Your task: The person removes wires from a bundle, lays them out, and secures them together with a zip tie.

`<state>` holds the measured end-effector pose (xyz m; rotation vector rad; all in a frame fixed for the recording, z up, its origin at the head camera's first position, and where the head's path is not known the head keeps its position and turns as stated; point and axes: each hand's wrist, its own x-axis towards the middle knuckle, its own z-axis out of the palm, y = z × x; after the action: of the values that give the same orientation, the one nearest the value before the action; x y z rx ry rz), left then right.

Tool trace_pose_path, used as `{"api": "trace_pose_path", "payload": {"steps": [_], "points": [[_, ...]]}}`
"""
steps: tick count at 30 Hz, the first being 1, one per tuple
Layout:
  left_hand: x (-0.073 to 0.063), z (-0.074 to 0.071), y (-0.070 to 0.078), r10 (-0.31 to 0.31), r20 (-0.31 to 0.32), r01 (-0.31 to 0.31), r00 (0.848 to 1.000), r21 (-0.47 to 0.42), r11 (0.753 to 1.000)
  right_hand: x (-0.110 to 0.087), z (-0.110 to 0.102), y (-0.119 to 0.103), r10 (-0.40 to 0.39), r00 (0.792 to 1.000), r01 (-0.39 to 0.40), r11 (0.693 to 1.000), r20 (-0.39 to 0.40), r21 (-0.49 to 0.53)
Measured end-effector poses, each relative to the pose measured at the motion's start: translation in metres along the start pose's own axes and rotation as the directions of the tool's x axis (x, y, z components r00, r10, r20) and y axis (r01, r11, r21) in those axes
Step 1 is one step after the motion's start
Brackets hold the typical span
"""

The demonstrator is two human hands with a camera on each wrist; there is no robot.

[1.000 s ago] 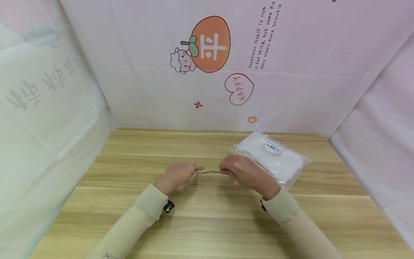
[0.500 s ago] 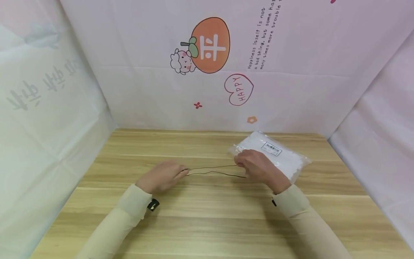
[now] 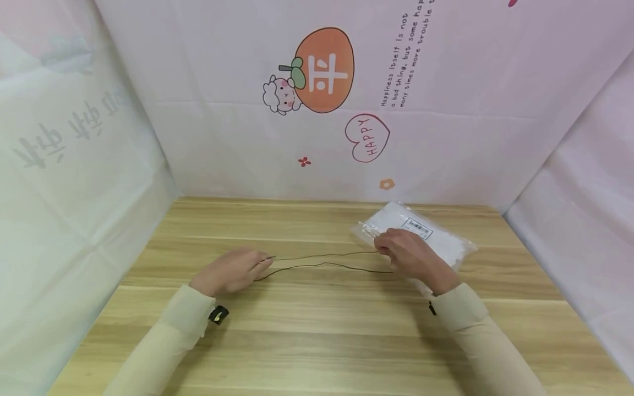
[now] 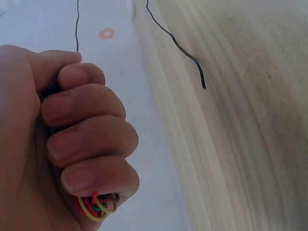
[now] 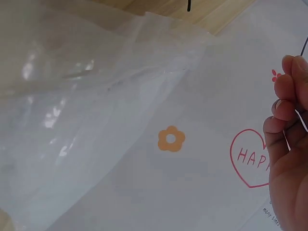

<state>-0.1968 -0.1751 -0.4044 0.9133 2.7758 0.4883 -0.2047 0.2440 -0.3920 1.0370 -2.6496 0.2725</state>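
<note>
My left hand (image 3: pixel 233 271) is curled in a fist round a bundle of thin coloured wires (image 4: pixel 94 209), whose red, yellow and green loops stick out below the little finger. Its thumb and forefinger pinch one end of a thin dark wire (image 3: pixel 322 256). To the right, my right hand (image 3: pixel 408 254) pinches the other end of that wire between thumb and forefinger, with the wire stretched nearly straight across. Just nearer to me runs a second dark wire (image 3: pixel 324 264), slightly wavy. One loose end of it shows beside the left fist in the left wrist view.
A clear plastic bag (image 3: pixel 383 217) with white contents and a barcode label lies at the back right, partly behind the right hand. The wood-grain table (image 3: pixel 317 341) is bounded by white printed cloth (image 3: pixel 223 148) at the back and sides.
My hands have moved apart, left hand leftwards and right hand rightwards, drawing the dark wire out long between them. The second wire's left end has come free of the left hand.
</note>
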Motion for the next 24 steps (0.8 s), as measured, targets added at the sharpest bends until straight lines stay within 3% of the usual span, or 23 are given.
{"api": "trace_pose_path", "payload": {"steps": [9, 15, 24], "points": [[-0.010, -0.008, -0.004, -0.045, 0.029, 0.048, 0.999, -0.124, 0.991, -0.005, 0.001, 0.006, -0.038, 0.999, 0.039, 0.999, -0.020, 0.011], [-0.011, -0.007, -0.010, -0.015, 0.017, 0.017, 1.000, -0.123, 0.992, -0.007, 0.001, 0.011, -0.038, 0.998, 0.039, 0.999, -0.039, 0.020], [-0.008, -0.010, -0.014, 0.031, 0.011, -0.028, 0.999, -0.208, 0.978, -0.012, 0.001, 0.016, -0.036, 0.998, 0.037, 0.999, -0.045, 0.032]]}}
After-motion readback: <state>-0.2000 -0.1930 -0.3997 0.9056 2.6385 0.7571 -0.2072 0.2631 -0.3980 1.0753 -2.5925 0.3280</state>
